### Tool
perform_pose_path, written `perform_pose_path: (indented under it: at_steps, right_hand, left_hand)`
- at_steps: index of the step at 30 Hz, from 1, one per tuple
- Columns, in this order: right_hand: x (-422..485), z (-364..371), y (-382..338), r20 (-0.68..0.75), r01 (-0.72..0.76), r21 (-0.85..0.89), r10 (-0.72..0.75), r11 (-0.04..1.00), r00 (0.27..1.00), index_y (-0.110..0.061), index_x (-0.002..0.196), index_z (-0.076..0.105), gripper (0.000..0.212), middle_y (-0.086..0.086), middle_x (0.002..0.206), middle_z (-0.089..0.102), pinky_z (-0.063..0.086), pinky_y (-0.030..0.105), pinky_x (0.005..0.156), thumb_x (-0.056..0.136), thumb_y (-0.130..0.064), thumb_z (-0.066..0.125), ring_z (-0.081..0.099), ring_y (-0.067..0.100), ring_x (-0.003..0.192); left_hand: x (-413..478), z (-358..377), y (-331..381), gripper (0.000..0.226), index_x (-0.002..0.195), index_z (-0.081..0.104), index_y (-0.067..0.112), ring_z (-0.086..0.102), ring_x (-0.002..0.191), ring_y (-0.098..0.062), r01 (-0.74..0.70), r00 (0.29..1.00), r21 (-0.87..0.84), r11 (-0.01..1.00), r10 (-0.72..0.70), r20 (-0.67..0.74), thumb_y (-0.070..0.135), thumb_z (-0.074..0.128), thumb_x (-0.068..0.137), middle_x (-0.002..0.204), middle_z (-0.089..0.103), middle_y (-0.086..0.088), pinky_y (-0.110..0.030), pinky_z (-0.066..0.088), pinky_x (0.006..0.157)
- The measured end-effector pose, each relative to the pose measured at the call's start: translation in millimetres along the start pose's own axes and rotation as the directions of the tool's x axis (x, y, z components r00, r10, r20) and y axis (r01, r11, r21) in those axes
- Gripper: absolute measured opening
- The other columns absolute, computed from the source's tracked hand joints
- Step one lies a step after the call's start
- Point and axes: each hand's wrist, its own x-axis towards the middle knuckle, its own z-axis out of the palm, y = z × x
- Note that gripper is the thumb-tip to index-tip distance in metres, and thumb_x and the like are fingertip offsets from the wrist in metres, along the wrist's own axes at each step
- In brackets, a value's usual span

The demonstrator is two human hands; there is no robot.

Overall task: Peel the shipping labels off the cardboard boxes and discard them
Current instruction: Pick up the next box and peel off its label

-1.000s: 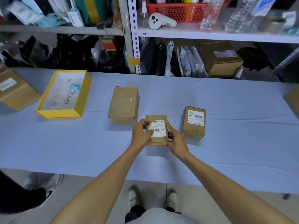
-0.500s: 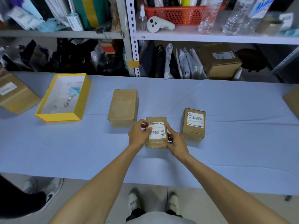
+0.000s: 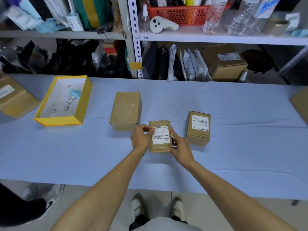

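A small cardboard box (image 3: 159,148) stands on the light blue table (image 3: 233,155) in front of me, with a white shipping label (image 3: 162,136) on its top face. My left hand (image 3: 140,138) holds the box's left side, thumb and forefinger at the label's upper left corner. My right hand (image 3: 179,145) grips the box's right side. To the right stands a second labelled box (image 3: 197,137) with its label (image 3: 200,122). Behind left lies a plain box (image 3: 125,110) with no label showing.
A yellow open tray (image 3: 58,120) holding small scraps sits at the left. Another labelled box (image 3: 15,100) lies at the far left, one box edge (image 3: 300,104) at the far right. Shelves with bags, bottles and a box (image 3: 225,64) rise behind the table.
Both hands stay on the small box. The left thumb and forefinger have shifted slightly at the label's upper left corner. The camera has tilted a little.
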Motion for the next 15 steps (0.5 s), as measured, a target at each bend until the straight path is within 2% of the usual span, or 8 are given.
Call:
perform_pose_path:
  at_steps: [6,11,15]
  right_hand:
    - [-1.7,-0.2,-1.4,0.008,0.020,0.006,-0.020,1.000,1.000,-0.048,0.141,0.019,0.083,-0.010,0.121,0.063,0.056,0.025,0.087,0.087,-0.003,0.063,0.062,0.009,0.107]
    - [-1.5,1.0,2.2,0.009,0.001,-0.007,-0.001,1.000,1.000,-0.035,0.150,0.020,0.084,-0.007,0.124,0.062,0.055,0.019,0.084,0.087,-0.003,0.064,0.061,0.008,0.109]
    - [-2.8,2.3,2.9,0.002,0.003,-0.030,-0.003,1.000,1.000,-0.032,0.152,0.018,0.087,-0.008,0.124,0.061,0.054,0.022,0.086,0.085,-0.001,0.065,0.060,0.007,0.108]
  left_hand:
    - [2.1,-1.2,1.9,0.016,0.068,0.064,0.030,0.066,0.090,-0.018,0.044,0.999,-0.011,0.999,-0.044,0.029,0.027,0.070,0.083,0.079,0.066,0.012,-0.044,0.054,0.088]
    - [-1.2,-0.9,4.6,0.013,0.072,0.065,0.024,0.065,0.095,-0.021,0.057,0.998,-0.015,0.998,-0.057,0.024,0.025,0.068,0.085,0.087,0.070,0.005,-0.042,0.051,0.092]
    - [-3.2,-0.9,4.7,0.011,0.074,0.067,0.023,0.063,0.103,-0.021,0.075,0.997,-0.024,0.997,-0.074,0.023,0.026,0.067,0.085,0.098,0.072,0.000,-0.040,0.050,0.093]
